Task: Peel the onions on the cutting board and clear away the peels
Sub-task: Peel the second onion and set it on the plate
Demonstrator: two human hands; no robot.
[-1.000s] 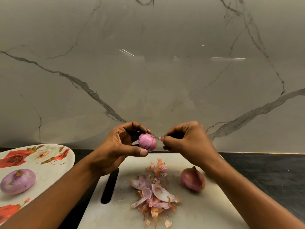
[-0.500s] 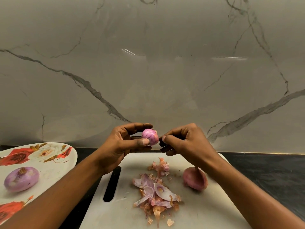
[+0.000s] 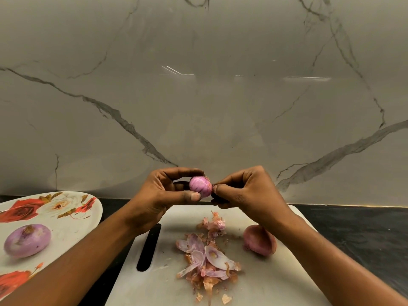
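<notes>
My left hand (image 3: pixel 164 191) grips a small pink peeled onion (image 3: pixel 199 186) between thumb and fingers, held above the far edge of the white cutting board (image 3: pixel 276 283). My right hand (image 3: pixel 247 191) pinches at the onion's right end with thumb and fingertips. An unpeeled reddish onion (image 3: pixel 259 239) lies on the board at the right, partly behind my right forearm. A pile of pink and papery brown peels (image 3: pixel 207 259) sits in the middle of the board.
A floral plate (image 3: pixel 66 219) at the left holds one peeled purple onion (image 3: pixel 26 240). The board has a dark handle slot (image 3: pixel 149 247) on its left side. Dark countertop (image 3: pixel 364 230) surrounds the board, with a marble wall (image 3: pixel 198 96) right behind.
The onion has turned a little in my left hand and my right fingertips have closed onto its right end. Both hands stay above the board's far edge.
</notes>
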